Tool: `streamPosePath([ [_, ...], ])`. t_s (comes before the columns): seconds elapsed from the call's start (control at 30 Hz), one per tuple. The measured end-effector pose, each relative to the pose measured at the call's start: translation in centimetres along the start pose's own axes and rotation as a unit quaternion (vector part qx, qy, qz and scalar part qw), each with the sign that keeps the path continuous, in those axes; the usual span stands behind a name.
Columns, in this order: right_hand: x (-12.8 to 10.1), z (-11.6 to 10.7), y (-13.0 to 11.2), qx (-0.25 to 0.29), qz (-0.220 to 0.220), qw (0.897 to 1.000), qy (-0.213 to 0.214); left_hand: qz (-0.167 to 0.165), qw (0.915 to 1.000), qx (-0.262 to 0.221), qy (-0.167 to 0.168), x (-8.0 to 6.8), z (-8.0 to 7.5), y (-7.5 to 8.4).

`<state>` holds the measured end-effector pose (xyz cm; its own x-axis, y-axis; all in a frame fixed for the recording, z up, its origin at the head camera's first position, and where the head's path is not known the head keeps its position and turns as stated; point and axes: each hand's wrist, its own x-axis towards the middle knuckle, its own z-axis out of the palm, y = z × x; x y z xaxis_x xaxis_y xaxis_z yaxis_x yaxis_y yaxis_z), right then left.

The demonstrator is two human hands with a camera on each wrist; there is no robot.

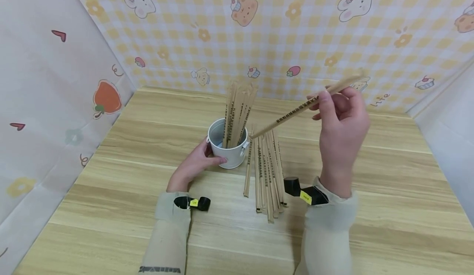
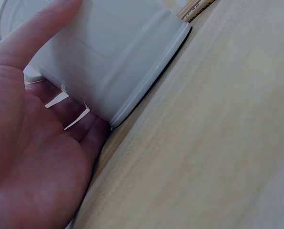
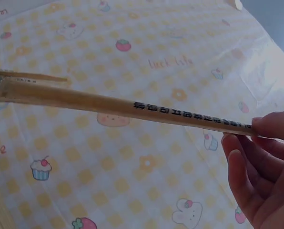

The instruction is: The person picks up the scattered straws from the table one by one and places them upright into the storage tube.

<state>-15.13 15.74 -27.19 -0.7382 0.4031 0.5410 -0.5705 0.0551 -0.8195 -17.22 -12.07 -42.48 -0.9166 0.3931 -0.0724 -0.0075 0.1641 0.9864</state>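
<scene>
- Our left hand [image 1: 194,164] curls around the white bucket [image 1: 226,149] on the worktop [image 1: 389,192].
- Our right hand [image 1: 342,131] pinches one stick [image 1: 296,110], raised at 2 o'clock from the bucket.
- More sticks [image 1: 268,172] lie at the bucket's 4 o'clock.

Pail [image 1: 226,149] white glossy metal; sticks [image 1: 267,172] paper-wrapped, matt; table [image 1: 389,209] wood-grain, smooth.

Around the bucket [image 1: 226,149] I see little room: my left hand [image 1: 194,165] grips its left side, upright sticks [image 1: 238,112] fill its mouth, and a pile [image 1: 267,172] lies just right of it. Behind and in front of it bare table [image 1: 389,209] lies open.
</scene>
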Motion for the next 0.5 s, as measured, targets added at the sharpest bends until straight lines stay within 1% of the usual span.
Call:
streamPosePath([
  [0.07, -0.2, 0.6, -0.5, 0.007, -0.014, 1.000, -0.004, 0.001, 1.0000, 0.001, 0.000, 0.0, -0.1, 0.1],
  [0.17, -0.7, 1.6, -0.9, -0.008, -0.025, 0.999, -0.020, 0.000, 1.0000, 0.002, 0.002, 0.0, -0.1, 0.1],
  [0.27, -1.2, 2.3, -1.1, -0.045, -0.031, 0.997, -0.046, 0.001, 1.0000, -0.004, 0.001, -0.1, -0.1, 0.1],
  [0.37, -1.7, 2.9, -1.0, -0.088, -0.044, 0.993, -0.071, 0.002, 1.0000, -0.008, 0.001, -0.1, 0.0, 0.1],
  [0.5, -2.0, 3.4, -0.3, -0.132, -0.058, 0.985, -0.090, 0.003, 1.0000, -0.009, 0.000, -0.1, 0.1, 0.2],
])
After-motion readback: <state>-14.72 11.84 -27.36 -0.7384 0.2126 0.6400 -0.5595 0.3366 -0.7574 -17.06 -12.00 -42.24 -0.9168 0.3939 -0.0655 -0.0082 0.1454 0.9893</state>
